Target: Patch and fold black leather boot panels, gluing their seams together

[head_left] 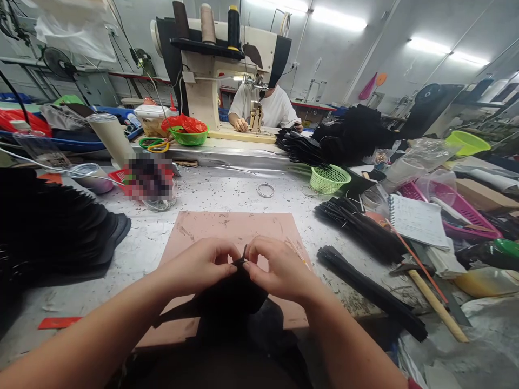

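Both hands meet over a pinkish board (239, 221) at the near middle of the bench. My left hand (205, 265) pinches the upper edge of a black fabric piece (237, 294) between thumb and fingers. Close beside it, my right hand (275, 267) grips the same edge, and a narrow black tip sticks up between the two hands. The piece hangs down toward me, its lower part merging with dark material below. To the left lies a tall stack of black cut pieces (60, 232). Black strips (368, 289) lie in a bundle at the right.
Behind the bench stands a sewing machine (203, 81) with a person (271, 105) seated at it. A green basket (329, 179), a hammer (438, 305), a notebook (417, 221) and a pink basket (466, 213) crowd the right. A red strip (59, 323) lies front left.
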Demonstrator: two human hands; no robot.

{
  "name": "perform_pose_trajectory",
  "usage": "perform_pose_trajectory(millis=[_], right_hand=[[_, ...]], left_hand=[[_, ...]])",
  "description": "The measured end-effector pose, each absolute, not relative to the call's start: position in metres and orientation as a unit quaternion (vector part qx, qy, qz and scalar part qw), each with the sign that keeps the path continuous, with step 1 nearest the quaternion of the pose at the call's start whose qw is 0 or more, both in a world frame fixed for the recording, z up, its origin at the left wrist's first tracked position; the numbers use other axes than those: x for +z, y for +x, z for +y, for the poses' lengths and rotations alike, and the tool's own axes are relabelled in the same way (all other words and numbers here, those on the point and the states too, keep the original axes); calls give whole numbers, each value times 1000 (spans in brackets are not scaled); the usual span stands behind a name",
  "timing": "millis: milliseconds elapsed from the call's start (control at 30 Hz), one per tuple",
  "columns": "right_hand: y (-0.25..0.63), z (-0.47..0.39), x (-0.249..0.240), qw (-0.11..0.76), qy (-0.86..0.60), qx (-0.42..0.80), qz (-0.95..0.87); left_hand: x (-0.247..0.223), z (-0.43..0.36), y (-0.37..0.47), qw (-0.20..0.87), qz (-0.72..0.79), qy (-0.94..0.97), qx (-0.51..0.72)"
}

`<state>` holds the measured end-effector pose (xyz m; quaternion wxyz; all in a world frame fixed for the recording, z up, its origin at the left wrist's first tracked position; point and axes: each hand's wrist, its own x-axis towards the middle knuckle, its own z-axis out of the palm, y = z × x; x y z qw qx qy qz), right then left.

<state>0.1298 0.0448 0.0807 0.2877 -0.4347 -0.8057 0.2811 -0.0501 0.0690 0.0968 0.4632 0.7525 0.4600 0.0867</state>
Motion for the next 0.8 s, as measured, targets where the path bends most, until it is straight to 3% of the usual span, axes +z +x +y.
perform_pose_trajectory(millis=[267, 500, 800], right_hand=[[128, 44, 79, 275, -436, 262, -816], [133, 48, 75, 312, -379, 324, -809], [128, 49, 69, 313, -412, 359, -777]], left_hand=[[98, 71, -49, 443, 432, 781, 83], [92, 73, -49, 463, 455, 755, 97], [90, 74, -50, 457, 454, 761, 80]])
